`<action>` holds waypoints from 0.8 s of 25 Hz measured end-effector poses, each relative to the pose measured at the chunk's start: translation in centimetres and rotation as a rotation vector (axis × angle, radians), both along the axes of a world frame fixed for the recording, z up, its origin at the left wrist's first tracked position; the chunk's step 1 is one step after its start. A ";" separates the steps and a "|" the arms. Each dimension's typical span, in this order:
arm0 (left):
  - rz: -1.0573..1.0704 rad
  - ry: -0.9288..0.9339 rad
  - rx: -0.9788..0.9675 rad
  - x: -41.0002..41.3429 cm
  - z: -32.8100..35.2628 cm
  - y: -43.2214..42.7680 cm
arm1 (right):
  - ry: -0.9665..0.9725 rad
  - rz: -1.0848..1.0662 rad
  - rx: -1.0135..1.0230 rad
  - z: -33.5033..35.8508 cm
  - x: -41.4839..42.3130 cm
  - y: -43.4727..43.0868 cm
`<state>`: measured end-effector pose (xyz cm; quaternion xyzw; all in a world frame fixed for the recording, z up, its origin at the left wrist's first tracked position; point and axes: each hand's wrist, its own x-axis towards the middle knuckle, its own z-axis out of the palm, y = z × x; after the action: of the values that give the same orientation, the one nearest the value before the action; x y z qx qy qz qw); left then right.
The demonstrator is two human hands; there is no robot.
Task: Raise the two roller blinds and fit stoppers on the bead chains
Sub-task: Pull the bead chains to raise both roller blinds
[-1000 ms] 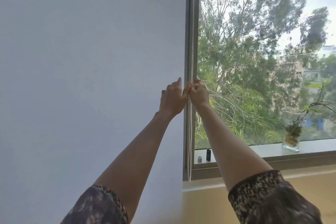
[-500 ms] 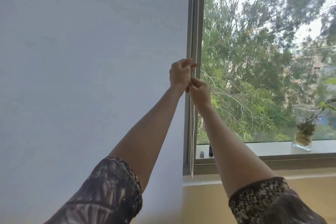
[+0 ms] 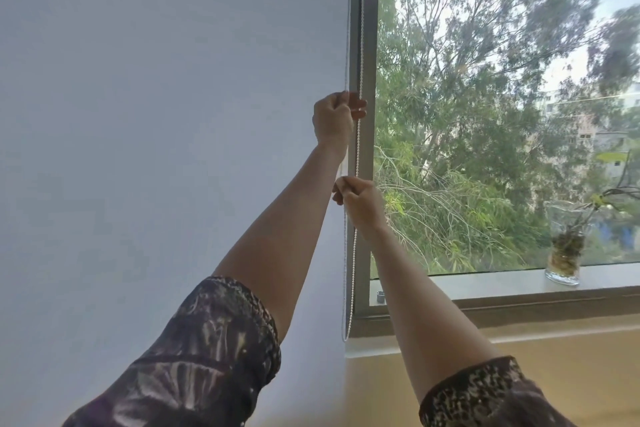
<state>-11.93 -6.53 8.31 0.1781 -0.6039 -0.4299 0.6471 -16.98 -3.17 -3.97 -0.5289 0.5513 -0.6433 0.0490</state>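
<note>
Head view. Window (image 3: 485, 114) at 3 o'clock, glass uncovered, trees outside. White roller blind (image 3: 173, 114) lowered across the 9 o'clock half, right edge alongside the grey frame upright (image 3: 367, 28).

Bead chain (image 3: 354, 253) hanging as a two-strand loop between blind edge and upright, bottom of loop near 6 o'clock just above the lower ledge.

Left hand (image 3: 335, 118) raised near centre, slightly towards 12 o'clock, fist closed around the chain's left strand, right strand passing just beside the fingertips. Right hand (image 3: 358, 199) directly below it, towards 6 o'clock, closed in a pinch on the chain; exact strand not discernible. Hands well apart along the chain, not touching. Both forearms bare, patterned sleeves at the lower edge.

Windowsill (image 3: 485, 282) at 4 o'clock. Small metallic cylinder (image 3: 380, 297) standing on the sill beside the upright, partly hidden by the right forearm; identity uncertain. Glass vase (image 3: 564, 246) with plant cutting and roots standing on the sill at 3 o'clock, well apart from the chain.
</note>
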 end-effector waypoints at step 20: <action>-0.029 -0.413 -0.004 7.2 -11.9 3.0 | -0.182 0.083 -0.105 12.2 4.9 4.9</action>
<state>-4.69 -3.50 -3.55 0.2526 -0.7270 -0.3923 0.5037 -12.04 1.76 8.21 -0.4923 0.4878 -0.7143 0.0976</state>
